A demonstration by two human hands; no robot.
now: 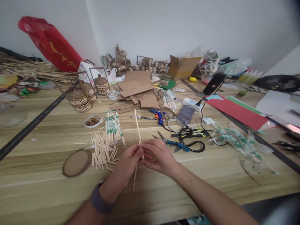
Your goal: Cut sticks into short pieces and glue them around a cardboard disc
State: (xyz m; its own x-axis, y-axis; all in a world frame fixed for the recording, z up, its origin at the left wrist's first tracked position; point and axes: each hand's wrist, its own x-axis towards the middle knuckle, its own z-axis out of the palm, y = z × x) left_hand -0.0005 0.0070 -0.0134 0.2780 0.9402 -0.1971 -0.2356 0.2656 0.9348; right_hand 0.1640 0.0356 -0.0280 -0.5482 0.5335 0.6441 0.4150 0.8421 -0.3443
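Both my hands meet over the wooden table [47, 187] and pinch a long thin bamboo stick [137, 125]. My left hand [127, 164] grips it from the left, my right hand [158, 156] from the right, fingers closed. The stick rises above my fingers and sticks out below them. Just left lies a heap of short cut stick pieces [102, 151], with a bundle of wrapped chopsticks [112, 126] behind it and a round cardboard disc [76, 162] further left.
Pliers [174, 143], black scissors [193, 139] and a blue glue gun [158, 116] lie right of my hands. A small dish of nuts [92, 121], small woven baskets [81, 98], cardboard pieces [137, 84], red paper [236, 111] and empty wrappers [236, 140] crowd the table.
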